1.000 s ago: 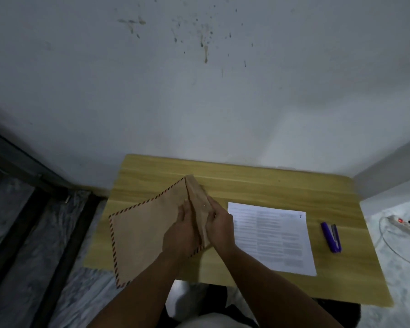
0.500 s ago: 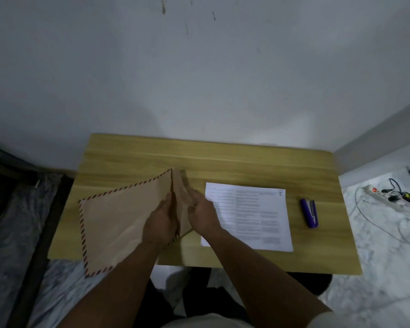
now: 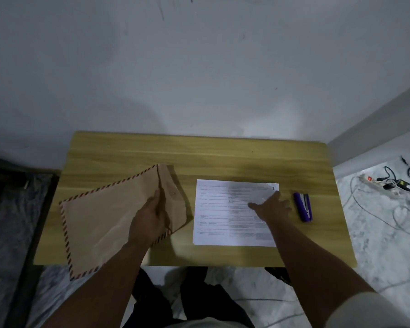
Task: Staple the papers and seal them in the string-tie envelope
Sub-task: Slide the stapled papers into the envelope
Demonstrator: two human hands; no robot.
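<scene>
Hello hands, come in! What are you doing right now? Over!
Left hand holds envelope at its open flap. Right hand flat on papers. Stapler untouched beside them. Nothing in the way.

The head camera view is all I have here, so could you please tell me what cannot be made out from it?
- Printed white paper sheets: text too small to read; sheet count not visible from above; right hand covers the right part.
- Brown string-tie envelope with striped border: mouth behind left hand; string not discernible.
- Purple stapler: too small to tell whether loaded.
- Wooden table: legs hidden beneath the top.
</scene>
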